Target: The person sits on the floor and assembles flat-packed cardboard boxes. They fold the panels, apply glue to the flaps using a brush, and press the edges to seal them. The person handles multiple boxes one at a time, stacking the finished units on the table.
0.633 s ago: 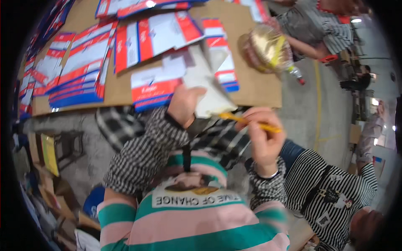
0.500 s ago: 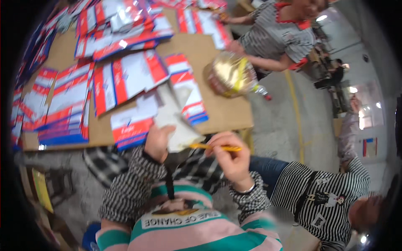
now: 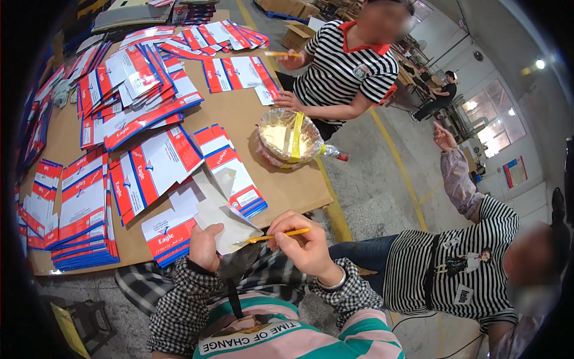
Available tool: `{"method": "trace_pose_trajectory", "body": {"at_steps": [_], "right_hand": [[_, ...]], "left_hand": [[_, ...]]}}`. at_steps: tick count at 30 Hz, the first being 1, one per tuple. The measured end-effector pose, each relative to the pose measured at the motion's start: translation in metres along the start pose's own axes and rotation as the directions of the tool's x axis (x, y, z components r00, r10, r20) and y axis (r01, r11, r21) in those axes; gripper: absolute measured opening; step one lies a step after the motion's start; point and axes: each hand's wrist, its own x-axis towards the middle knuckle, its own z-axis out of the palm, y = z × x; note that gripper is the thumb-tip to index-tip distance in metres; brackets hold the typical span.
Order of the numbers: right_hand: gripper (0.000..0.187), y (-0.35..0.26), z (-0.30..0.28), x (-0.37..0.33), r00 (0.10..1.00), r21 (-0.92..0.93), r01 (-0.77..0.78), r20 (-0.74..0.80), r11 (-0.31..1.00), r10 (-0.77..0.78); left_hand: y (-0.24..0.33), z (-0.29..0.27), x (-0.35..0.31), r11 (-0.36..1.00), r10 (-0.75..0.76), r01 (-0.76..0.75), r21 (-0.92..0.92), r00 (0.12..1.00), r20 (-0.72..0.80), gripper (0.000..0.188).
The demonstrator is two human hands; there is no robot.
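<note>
Head view: I'm watching the right hand (image 3: 304, 246) pinching a slim yellow tool (image 3: 287, 234) between thumb and fingers, tip at the near edge of a carton's pale grey inner face (image 3: 222, 210). The left hand (image 3: 205, 248) is gripping that carton's near left edge, thumb on top, probably steadying it against the tip. Carton is sticking out over the front of the counter (image 3: 290, 202), likely for easier reach. Film-lined tub (image 3: 268, 155) is standing near the right edge, seemingly so the co-worker opposite, whose hand (image 3: 291, 58) is holding a similar tool, can reach it too. Flat carton stack (image 3: 84, 206) is lying left, presumably out of the way. Left fingers are mostly hiding underneath; can't tell if the tip is touching; film and glare are obscuring the tub's pale contents
</note>
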Motion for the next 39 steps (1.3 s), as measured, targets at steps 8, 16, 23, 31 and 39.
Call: {"method": "trace_pose_trajectory", "body": {"at_steps": [8,16,23,31,39], "right_hand": [[0.008,-0.001,0.002,-0.01,0.999,0.049,0.016,-0.048,0.999,-0.014],[0.005,-0.009,0.019,-0.031,0.987,-0.034,0.061,-0.146,0.998,-0.065],[0.006,-0.003,0.028,-0.03,0.996,-0.052,0.019,-0.087,0.998,-0.023],[0.005,0.001,0.028,-0.026,1.0,-0.092,-0.009,-0.015,0.996,0.008],[0.005,-0.003,0.031,-0.027,0.999,-0.149,-0.028,0.014,0.988,0.03]], "left_hand": [[-0.007,-0.008,-0.003,1.0,0.01,-0.011,0.015,0.998,0.062,0.046],[-0.003,-0.015,-0.015,0.989,0.146,-0.14,-0.041,0.972,0.186,0.041],[0.004,-0.009,-0.023,0.986,0.019,-0.021,0.163,1.0,0.016,0.028],[0.005,0.003,-0.021,0.996,0.045,-0.043,0.074,0.999,-0.024,0.03],[0.003,-0.013,-0.021,0.996,-0.003,-0.004,0.084,0.997,0.077,0.031]]}}
